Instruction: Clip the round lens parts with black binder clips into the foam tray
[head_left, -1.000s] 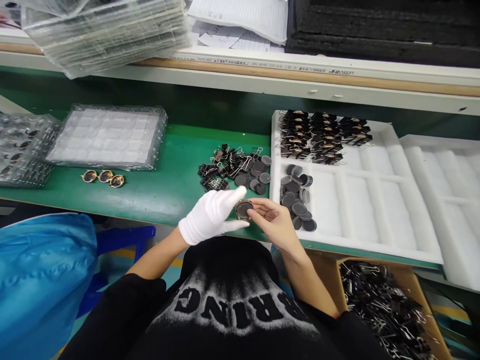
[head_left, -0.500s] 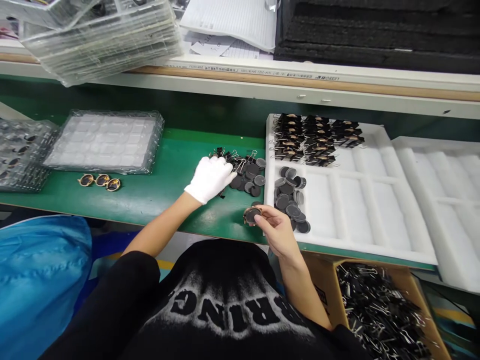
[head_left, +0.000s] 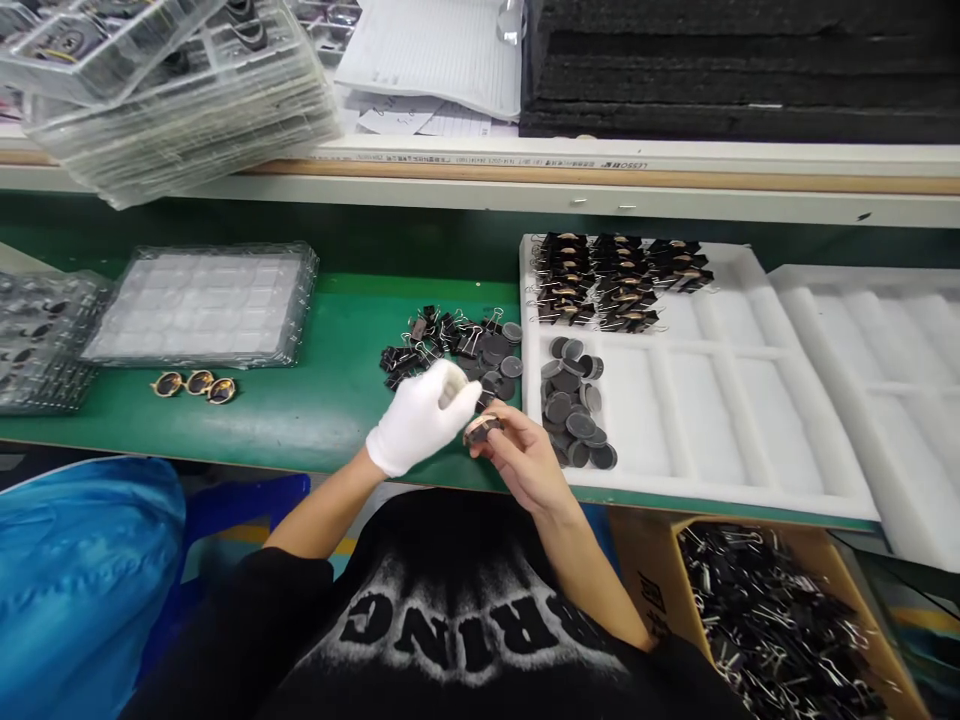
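My left hand (head_left: 420, 418), in a white glove, pinches a black binder clip (head_left: 486, 398) just above my right hand. My bare right hand (head_left: 531, 462) grips a round, gold-rimmed piece (head_left: 480, 430) with a dark face, its rim turned upward. The two hands nearly meet over the front of the green bench. Beyond the glove lies a heap of loose binder clips (head_left: 409, 355), with dark round discs (head_left: 495, 348) against its right side.
A white foam tray (head_left: 645, 400) holds rows of clipped round pieces (head_left: 566, 280) and a pile of discs (head_left: 577, 410). Gold-rimmed pieces (head_left: 199, 382) lie at left, by a clear plastic tray stack (head_left: 202, 305). A carton of binder clips (head_left: 780, 620) stands below right.
My left hand has come away from the clip heap toward my right hand, bringing a binder clip. My right hand has tilted the round piece and shifted slightly left.
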